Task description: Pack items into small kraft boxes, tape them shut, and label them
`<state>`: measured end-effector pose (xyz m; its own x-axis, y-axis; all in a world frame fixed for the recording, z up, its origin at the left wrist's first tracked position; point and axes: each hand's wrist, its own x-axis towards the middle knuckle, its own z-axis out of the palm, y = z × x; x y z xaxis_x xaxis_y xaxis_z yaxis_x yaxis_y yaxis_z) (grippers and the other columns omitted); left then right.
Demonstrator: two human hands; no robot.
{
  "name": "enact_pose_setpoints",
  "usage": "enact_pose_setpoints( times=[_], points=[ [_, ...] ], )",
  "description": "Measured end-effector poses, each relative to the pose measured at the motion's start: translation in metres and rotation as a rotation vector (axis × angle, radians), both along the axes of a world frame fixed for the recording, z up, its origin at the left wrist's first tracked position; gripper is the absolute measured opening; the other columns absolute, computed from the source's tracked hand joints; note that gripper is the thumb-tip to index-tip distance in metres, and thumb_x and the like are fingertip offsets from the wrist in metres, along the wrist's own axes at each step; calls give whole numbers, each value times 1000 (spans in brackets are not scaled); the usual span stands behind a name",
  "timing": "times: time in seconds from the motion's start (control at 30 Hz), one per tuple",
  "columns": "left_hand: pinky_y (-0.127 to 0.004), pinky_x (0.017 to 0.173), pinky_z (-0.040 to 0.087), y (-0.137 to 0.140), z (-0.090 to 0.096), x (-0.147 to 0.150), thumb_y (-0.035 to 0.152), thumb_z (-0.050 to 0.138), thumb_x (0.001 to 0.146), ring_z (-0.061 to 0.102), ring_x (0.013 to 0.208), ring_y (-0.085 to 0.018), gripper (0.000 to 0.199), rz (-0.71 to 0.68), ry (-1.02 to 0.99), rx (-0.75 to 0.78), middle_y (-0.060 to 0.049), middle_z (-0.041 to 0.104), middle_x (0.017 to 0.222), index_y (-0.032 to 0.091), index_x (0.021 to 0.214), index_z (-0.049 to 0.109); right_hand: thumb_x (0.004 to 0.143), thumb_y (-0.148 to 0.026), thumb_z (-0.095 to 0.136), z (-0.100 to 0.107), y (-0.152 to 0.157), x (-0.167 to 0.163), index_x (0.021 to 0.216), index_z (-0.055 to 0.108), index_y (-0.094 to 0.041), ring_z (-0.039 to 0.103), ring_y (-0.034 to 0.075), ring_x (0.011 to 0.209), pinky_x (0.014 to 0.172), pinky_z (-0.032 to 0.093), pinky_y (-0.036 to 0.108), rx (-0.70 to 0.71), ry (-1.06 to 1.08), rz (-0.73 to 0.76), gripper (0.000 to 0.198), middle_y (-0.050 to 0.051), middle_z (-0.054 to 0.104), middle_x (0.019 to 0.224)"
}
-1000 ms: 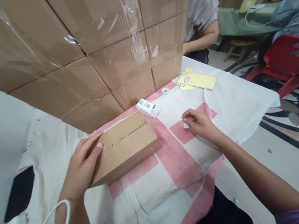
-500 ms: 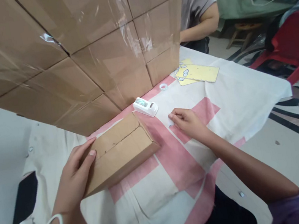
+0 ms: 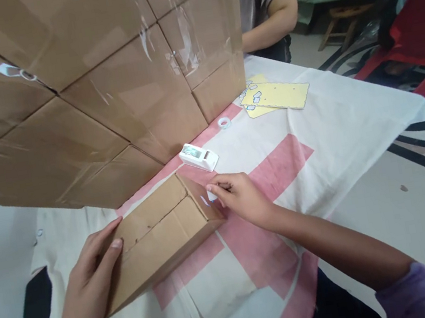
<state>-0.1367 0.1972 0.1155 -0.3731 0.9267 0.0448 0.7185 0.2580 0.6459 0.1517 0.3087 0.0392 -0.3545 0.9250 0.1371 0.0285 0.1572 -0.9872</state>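
Observation:
A flat brown cardboard box (image 3: 158, 226) lies on the table, slanting toward the upper right. My left hand (image 3: 89, 276) grips its left end, thumb on top and the other fingers along the far side. At the box's right end, my right hand (image 3: 239, 195) pinches a small white sticker (image 3: 211, 196) between thumb and forefinger, close to the end face. A thin white strip (image 3: 204, 200) shows on that face; whether it is part of a sticker I cannot tell. Just beyond the box sits a small white handheld device (image 3: 199, 157) with a screen.
Stacked, tape-wrapped cartons (image 3: 112, 83) rise behind the box. A tape roll (image 3: 224, 123) and yellow sheets (image 3: 277, 95) with small stickers lie to the right on the pink-and-white cloth (image 3: 341, 142). Another person's arm (image 3: 269, 28) is beyond the cartons. A black phone-like object (image 3: 35, 308) lies left.
My right hand has moved left, bringing the small sticker up to the box's right end. My left hand stays on the box, and the view has shifted slightly.

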Motion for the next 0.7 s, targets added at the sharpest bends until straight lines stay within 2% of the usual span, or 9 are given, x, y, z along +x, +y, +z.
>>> enact_pose_setpoints(
  times=[0.13,0.3,0.37,0.43,0.47,0.6,0.7],
  points=[
    [-40,118,31,1,1,1,61,57,84,51,131,-26,52,17,19,-13,0,61,133,31,126,64,94,-36,61,0,0,-1,82,70,-18,58,11,55,57,43,24,-128,155,3,23,0,67,73],
    [-39,118,31,1,2,2,63,57,83,50,133,-27,54,30,22,-24,-1,61,135,29,125,65,94,-41,60,6,0,-3,78,67,-17,52,10,45,50,38,23,-249,282,58,29,-4,57,54],
    [-40,118,32,1,3,3,63,57,84,49,134,-27,52,35,19,-26,0,61,135,30,125,65,90,-36,65,7,1,-3,93,69,-18,50,9,42,48,38,23,-314,334,66,19,-5,62,59],
    [-40,117,33,1,3,3,63,56,84,49,133,-27,52,36,22,-30,0,61,135,31,124,65,85,-30,70,7,3,-2,109,67,-19,52,8,41,48,38,23,-387,374,78,27,-4,68,68],
    [-40,117,33,1,3,3,63,56,84,49,133,-27,52,37,28,-32,0,61,135,31,124,65,83,-29,72,7,4,-1,110,67,-19,53,8,42,48,39,23,-416,389,88,29,-3,70,72],
    [-41,118,33,1,2,2,63,58,83,50,132,-27,53,55,43,-27,-1,62,134,31,124,65,80,-33,77,5,5,1,84,72,-18,54,7,49,52,42,24,-468,436,120,16,1,74,82],
    [-42,118,33,1,3,4,64,58,82,50,132,-28,54,59,41,-20,-1,63,133,30,123,66,76,-32,80,4,5,1,79,75,-19,64,11,69,68,49,27,-442,467,108,14,2,74,88]
  ],
)
